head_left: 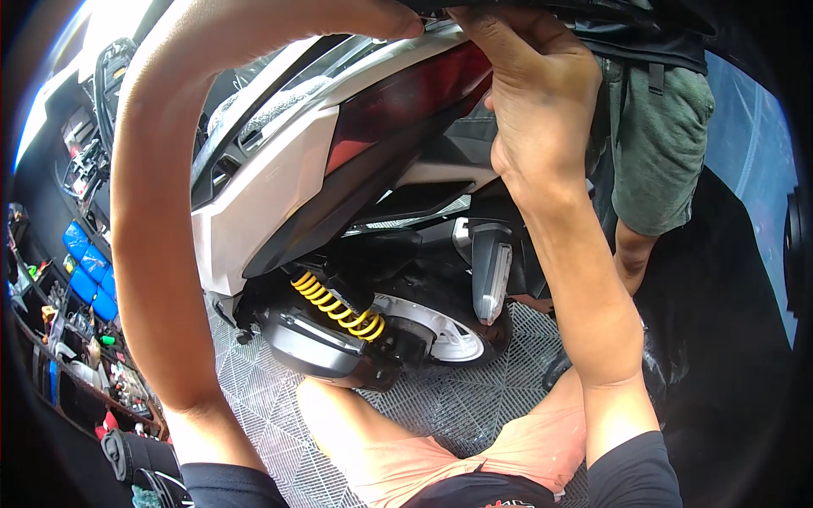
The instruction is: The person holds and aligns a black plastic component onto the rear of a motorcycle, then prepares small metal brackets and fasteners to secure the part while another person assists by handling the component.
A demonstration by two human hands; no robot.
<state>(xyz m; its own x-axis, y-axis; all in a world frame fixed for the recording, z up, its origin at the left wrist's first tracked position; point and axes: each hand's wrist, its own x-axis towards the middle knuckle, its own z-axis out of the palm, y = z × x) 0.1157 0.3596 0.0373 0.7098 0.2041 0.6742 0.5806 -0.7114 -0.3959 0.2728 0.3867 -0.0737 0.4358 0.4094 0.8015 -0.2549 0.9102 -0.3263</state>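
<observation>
In front of me a scooter's rear body has a white side panel [271, 199] and a dark red panel [389, 106]. My left hand [364, 17] reaches over to the tail's upper edge; one fingertip shows there, bent in, and the rest is cut off by the frame. Right beside it, my right hand [542, 85] has its fingers curled and pinched at the tail's end. What lies between the two hands is too small and dark to name. Lower down are a yellow shock spring [339, 306], a grey-and-black engine-side cover [318, 347] and a white wheel [453, 334].
At the right stands another person in green shorts [660, 144], close to my right arm. A black-and-clear light unit [491, 271] hangs behind the scooter. Shelves with tools and bottles [85, 364] and blue boxes [89, 267] line the left. Grey patterned tiles [449, 415] cover the floor.
</observation>
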